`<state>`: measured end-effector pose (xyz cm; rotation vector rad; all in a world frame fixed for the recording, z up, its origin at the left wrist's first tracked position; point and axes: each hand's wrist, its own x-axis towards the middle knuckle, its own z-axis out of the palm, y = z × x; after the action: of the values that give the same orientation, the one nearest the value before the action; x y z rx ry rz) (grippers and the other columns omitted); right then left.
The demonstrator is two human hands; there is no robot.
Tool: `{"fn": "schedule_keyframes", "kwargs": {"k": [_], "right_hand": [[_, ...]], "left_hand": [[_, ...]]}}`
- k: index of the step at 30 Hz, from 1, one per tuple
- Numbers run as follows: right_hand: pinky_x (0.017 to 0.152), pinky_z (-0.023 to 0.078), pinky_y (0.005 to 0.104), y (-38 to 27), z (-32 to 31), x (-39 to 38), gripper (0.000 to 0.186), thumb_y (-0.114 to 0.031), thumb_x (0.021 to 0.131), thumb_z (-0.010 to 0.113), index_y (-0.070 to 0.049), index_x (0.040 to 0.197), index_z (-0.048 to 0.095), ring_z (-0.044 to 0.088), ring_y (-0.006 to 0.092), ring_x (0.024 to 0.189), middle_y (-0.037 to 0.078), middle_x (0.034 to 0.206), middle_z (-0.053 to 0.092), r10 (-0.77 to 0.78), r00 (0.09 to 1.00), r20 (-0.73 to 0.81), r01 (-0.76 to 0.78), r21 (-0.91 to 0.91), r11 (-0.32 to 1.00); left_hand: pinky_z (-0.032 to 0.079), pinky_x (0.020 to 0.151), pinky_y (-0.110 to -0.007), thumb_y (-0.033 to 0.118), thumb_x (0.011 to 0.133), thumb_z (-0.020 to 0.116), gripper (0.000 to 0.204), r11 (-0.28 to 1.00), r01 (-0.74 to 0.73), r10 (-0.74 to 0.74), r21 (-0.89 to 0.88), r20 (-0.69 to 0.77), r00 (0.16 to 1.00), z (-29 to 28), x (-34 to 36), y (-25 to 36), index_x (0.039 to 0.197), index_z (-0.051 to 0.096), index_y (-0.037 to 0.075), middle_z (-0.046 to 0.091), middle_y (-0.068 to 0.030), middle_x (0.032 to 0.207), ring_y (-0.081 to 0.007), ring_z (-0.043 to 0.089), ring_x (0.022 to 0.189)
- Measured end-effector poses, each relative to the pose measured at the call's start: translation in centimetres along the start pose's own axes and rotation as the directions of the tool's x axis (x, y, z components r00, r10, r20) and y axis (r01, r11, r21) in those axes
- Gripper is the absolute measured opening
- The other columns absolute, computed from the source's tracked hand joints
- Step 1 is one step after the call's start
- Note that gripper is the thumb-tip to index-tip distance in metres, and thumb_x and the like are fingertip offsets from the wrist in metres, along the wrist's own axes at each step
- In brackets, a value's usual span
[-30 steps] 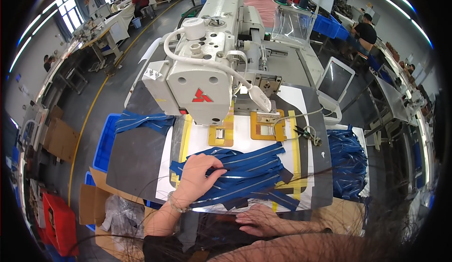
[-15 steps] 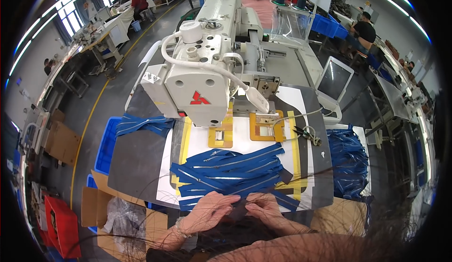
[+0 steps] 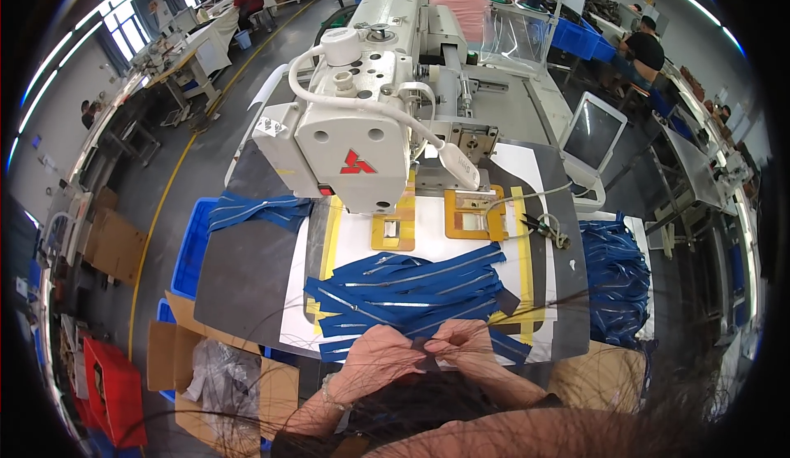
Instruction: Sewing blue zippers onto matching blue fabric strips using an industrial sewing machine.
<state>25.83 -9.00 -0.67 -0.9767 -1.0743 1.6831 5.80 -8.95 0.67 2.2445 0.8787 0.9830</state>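
Observation:
Close to my body, at the table's front edge, my left hand [image 3: 380,362] and my right hand [image 3: 462,348] are closed with fingertips almost together. Between them they pinch a small dark fabric piece [image 3: 429,362], partly hidden by the fingers. Just beyond lies a loose pile of blue zippers [image 3: 403,288] with silvery teeth. Past the pile, two yellow clamp frames [image 3: 393,244] sit beneath the head of a white industrial sewing machine [image 3: 354,149].
More blue zippers lie at the table's left [image 3: 262,211] and in a heap at the right [image 3: 613,277]. Small black-handled snips [image 3: 539,227] rest by a cable. A screen [image 3: 594,134] stands right. A cardboard box [image 3: 280,392] with plastic bags and a blue bin [image 3: 191,248] are at left.
The view has shifted slightly. My hands have come a little closer together, fingers curled tighter around the dark piece. The zippers stay put on the table.

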Motion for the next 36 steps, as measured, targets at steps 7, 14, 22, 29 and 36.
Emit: {"fn": "schedule_keyframes", "kwargs": {"k": [7, 14, 22, 29, 36], "right_hand": [[0.058, 0.047, 0.0191, 0.8, -0.5, 0.5, 0.009, -0.004, 0.086, 0.065, 0.005, 0.085, 0.066, 0.061, 0.0075, 0.064, 0.005, 0.075, 0.066, -0.122, 0.993, 0.001, 0.121, -0.126, 0.985], [0.068, 0.05, 0.0214, 0.8, -0.1, 0.7, 0.014, -0.002, 0.085, 0.066, 0.006, 0.096, 0.065, 0.064, 0.0104, 0.075, 0.008, 0.084, 0.067, -0.121, 0.991, 0.063, 0.117, 0.065, 0.991], [0.072, 0.05, 0.0217, 1.0, 0.2, 1.0, 0.02, -0.003, 0.082, 0.071, 0.006, 0.099, 0.064, 0.064, 0.0098, 0.082, 0.008, 0.09, 0.068, -0.032, 0.999, 0.044, 0.03, 0.034, 0.999], [0.07, 0.051, 0.0214, 1.2, 0.4, 1.1, 0.017, -0.004, 0.082, 0.071, 0.006, 0.094, 0.064, 0.065, 0.0097, 0.079, 0.007, 0.087, 0.07, -0.048, 0.999, 0.011, 0.048, 0.018, 0.999], [0.067, 0.052, 0.0213, 0.5, 0.7, 1.0, 0.015, -0.004, 0.082, 0.07, 0.007, 0.091, 0.064, 0.066, 0.0103, 0.077, 0.009, 0.082, 0.07, -0.059, 0.998, -0.011, 0.057, -0.103, 0.993]], "left_hand": [[0.048, 0.066, -0.026, 0.003, 0.07, 0.077, 0.016, 0.941, 0.203, -0.275, -0.272, -0.26, 0.926, 1.4, 0.7, 0.6, 0.085, 0.071, 0.003, 0.066, -0.0073, 0.087, -0.0169, 0.061, 0.075], [0.048, 0.063, -0.026, 0.001, 0.071, 0.078, 0.012, 0.926, 0.249, -0.346, -0.284, -0.376, 0.86, 1.7, 1.5, 0.6, 0.077, 0.068, 0.001, 0.065, -0.0097, 0.078, -0.0161, 0.062, 0.069], [0.046, 0.058, -0.028, 0.006, 0.069, 0.08, 0.018, 0.944, 0.262, -0.324, -0.199, -0.416, 0.849, 2.0, 1.7, 0.1, 0.072, 0.063, 0.0, 0.063, -0.0103, 0.074, -0.0193, 0.06, 0.065], [0.047, 0.058, -0.026, 0.0, 0.069, 0.078, 0.016, 0.946, 0.27, -0.322, -0.179, -0.423, 0.847, 1.8, 2.0, 0.1, 0.071, 0.063, 0.0, 0.063, -0.0092, 0.072, -0.0171, 0.06, 0.064], [0.047, 0.058, -0.027, 0.002, 0.07, 0.078, 0.017, 0.943, 0.288, -0.334, -0.169, -0.457, 0.825, 2.4, 1.6, 0.1, 0.07, 0.062, 0.001, 0.063, -0.0096, 0.073, -0.0185, 0.06, 0.064]]}}
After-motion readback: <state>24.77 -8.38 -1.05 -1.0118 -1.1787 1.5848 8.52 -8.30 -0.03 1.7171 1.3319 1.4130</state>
